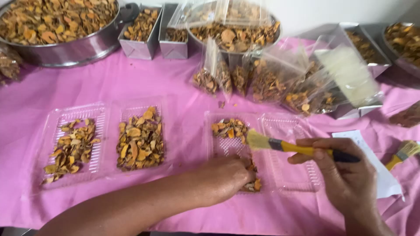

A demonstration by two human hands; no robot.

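My right hand [345,168] grips a yellow-handled paintbrush [288,146], its bristles held over a clear plastic clamshell tray [286,131] on the pink cloth. Dried orange-brown slices [229,128] lie in the tray's left half. My left hand [227,175] reaches across from the left and rests in the tray's near end, fingers curled on a few slices [254,183]. To the left lies a second open clamshell tray [100,116], both halves holding dried slices.
A large metal pan [70,48] of slices stands back left, with foil boxes [140,46], a bowl [234,32] and several clear filled bags [267,81] behind. A second brush [402,153] and a white paper [372,150] lie at right.
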